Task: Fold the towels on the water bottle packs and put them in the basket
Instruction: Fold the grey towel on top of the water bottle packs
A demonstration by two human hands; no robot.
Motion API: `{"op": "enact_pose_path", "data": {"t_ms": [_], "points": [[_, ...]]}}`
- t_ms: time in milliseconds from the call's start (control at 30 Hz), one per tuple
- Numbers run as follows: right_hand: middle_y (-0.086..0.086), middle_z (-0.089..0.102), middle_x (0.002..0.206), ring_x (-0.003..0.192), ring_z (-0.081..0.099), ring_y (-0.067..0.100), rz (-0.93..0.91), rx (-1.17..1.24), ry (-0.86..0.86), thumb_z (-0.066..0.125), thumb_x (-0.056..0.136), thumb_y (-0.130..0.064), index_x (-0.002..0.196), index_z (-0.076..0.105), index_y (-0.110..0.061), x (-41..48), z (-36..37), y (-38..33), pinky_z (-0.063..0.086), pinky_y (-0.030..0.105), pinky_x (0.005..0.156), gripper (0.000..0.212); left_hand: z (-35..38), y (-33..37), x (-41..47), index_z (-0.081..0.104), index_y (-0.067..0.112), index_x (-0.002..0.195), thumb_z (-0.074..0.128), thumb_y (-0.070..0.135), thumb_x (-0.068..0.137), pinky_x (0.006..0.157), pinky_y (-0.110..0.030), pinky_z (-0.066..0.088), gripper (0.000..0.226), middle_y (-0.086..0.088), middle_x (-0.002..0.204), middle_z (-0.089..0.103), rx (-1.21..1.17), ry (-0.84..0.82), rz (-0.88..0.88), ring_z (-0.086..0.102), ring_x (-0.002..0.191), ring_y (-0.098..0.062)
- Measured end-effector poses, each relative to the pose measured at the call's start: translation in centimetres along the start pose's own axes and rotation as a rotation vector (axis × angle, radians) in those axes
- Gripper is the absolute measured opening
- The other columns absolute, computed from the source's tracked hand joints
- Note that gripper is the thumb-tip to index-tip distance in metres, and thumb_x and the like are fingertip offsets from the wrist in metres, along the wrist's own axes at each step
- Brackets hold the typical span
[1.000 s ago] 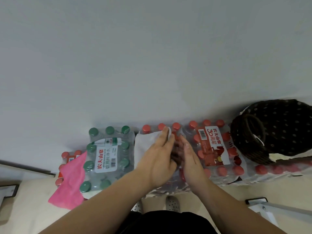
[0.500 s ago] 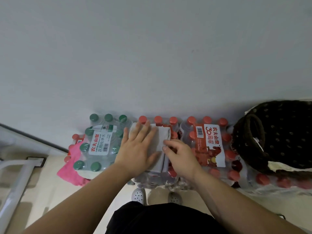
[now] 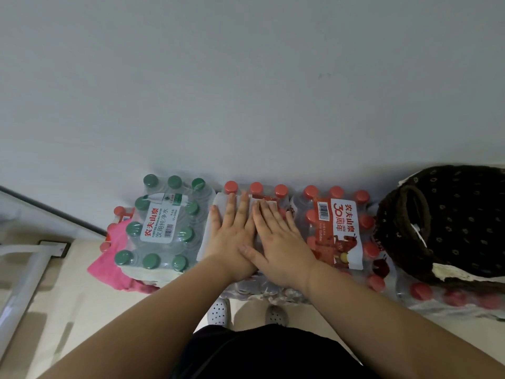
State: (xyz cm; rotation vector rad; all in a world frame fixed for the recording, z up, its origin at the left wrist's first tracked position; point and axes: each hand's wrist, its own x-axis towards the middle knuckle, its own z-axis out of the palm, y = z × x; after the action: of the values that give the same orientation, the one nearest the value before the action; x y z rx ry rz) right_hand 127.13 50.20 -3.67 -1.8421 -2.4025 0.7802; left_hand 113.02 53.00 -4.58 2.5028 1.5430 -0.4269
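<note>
Two towels [image 3: 218, 201] [image 3: 109, 266], five bottle packs [image 3: 164, 222] [image 3: 257, 188] [image 3: 338, 228] [image 3: 451, 296] [image 3: 120, 213], one basket [image 3: 451, 220]

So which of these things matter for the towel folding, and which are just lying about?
In the job: white towel, pressed flat by left hand and right hand; pink towel; basket; water bottle packs.
Just there: white frame at left; shoes on the floor.

Our left hand [image 3: 232, 242] and right hand [image 3: 281, 247] on the towel [image 3: 220, 201] atop the middle pack [image 3: 254, 285], second towel [image 3: 114, 258] left of the left pack [image 3: 164, 222], basket [image 3: 451, 214] on the rightmost pack [image 3: 448, 296].
</note>
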Motion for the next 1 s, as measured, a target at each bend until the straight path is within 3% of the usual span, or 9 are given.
{"op": "enact_pose_path", "data": {"t_ms": [133,233,333,433,600,733,867,1000], "points": [[0.0,-0.024,0.163,0.147,-0.03,0.014,0.016,-0.032,-0.044,-0.007,0.081,-0.081,0.156,-0.017,-0.017,0.1,-0.1,0.2,-0.008,0.045,0.123,0.099,0.4,-2.4,-1.3,-0.006,0.015,0.157,0.023,0.061,0.09,0.122,-0.05,-0.006,0.086,-0.007,0.163,-0.02,-0.239,0.127,0.058,-0.026,0.148,-0.025],[0.004,-0.019,0.164,0.149,-0.025,0.018,0.046,-0.1,-0.011,-0.006,0.082,-0.079,0.157,-0.013,-0.014,0.3,-0.5,-0.6,-0.01,0.048,0.122,0.099,0.2,-4.9,-2.7,0.023,0.018,0.156,0.029,0.053,0.092,0.123,-0.046,0.008,0.073,-0.011,0.165,0.007,-0.45,0.292,-0.038,0.003,0.152,-0.031],[0.009,-0.015,0.165,0.151,-0.019,0.024,0.142,-0.11,0.106,-0.008,0.085,-0.074,0.157,-0.009,-0.012,0.9,-0.7,-3.1,-0.011,0.048,0.122,0.096,-1.1,-6.8,-2.8,0.032,0.021,0.152,0.047,0.044,0.093,0.115,-0.042,0.026,0.064,-0.01,0.157,0.032,-0.632,0.294,-0.153,0.03,0.142,-0.031],[0.01,-0.024,0.162,0.15,-0.023,0.027,0.234,-0.115,0.129,-0.006,0.089,-0.069,0.156,-0.013,-0.011,1.9,0.1,-5.0,-0.013,0.048,0.122,0.089,-2.4,-7.6,-2.0,0.034,0.024,0.148,0.06,0.029,0.093,0.1,-0.037,0.044,0.061,-0.003,0.137,0.054,-0.892,0.192,-0.139,0.053,0.121,-0.025],[0.012,-0.024,0.162,0.148,-0.027,0.027,0.302,-0.208,0.101,0.005,0.094,-0.065,0.152,-0.02,-0.011,2.8,2.5,-4.8,-0.013,0.052,0.121,0.083,-2.9,-8.0,0.3,0.04,0.02,0.139,0.068,0.032,0.084,0.091,-0.03,0.046,0.062,0.004,0.12,0.058,-0.994,-0.047,-0.244,0.059,0.111,-0.023],[0.011,-0.021,0.163,0.149,-0.027,0.025,0.257,-0.184,0.095,-0.004,0.087,-0.077,0.156,-0.012,-0.01,2.6,2.4,-4.7,-0.017,0.051,0.119,0.097,-2.4,-8.2,1.2,0.058,0.017,0.117,0.073,0.037,0.076,0.084,-0.036,0.056,0.048,0.002,0.107,0.066,-0.987,-0.073,-0.325,0.064,0.096,-0.019],[0.011,-0.018,0.164,0.149,-0.026,0.024,0.281,-0.149,0.113,-0.011,0.082,-0.079,0.157,-0.01,-0.01,2.4,2.2,-5.0,-0.016,0.051,0.12,0.101,-2.7,-8.7,1.5,0.065,0.019,0.104,0.076,0.027,0.075,0.078,-0.036,0.058,0.032,0.004,0.093,0.069,-1.041,-0.012,-0.332,0.066,0.087,-0.017],[0.007,-0.019,0.164,0.149,-0.026,0.022,0.312,-0.113,0.197,-0.009,0.086,-0.077,0.156,-0.011,-0.012,2.2,1.5,-6.6,-0.014,0.051,0.12,0.096,-3.2,-8.9,0.6,0.065,0.015,0.104,0.074,0.012,0.083,0.075,-0.04,0.061,0.023,-0.004,0.093,0.074,-1.456,-0.076,-0.359,0.072,0.086,-0.023]]}}
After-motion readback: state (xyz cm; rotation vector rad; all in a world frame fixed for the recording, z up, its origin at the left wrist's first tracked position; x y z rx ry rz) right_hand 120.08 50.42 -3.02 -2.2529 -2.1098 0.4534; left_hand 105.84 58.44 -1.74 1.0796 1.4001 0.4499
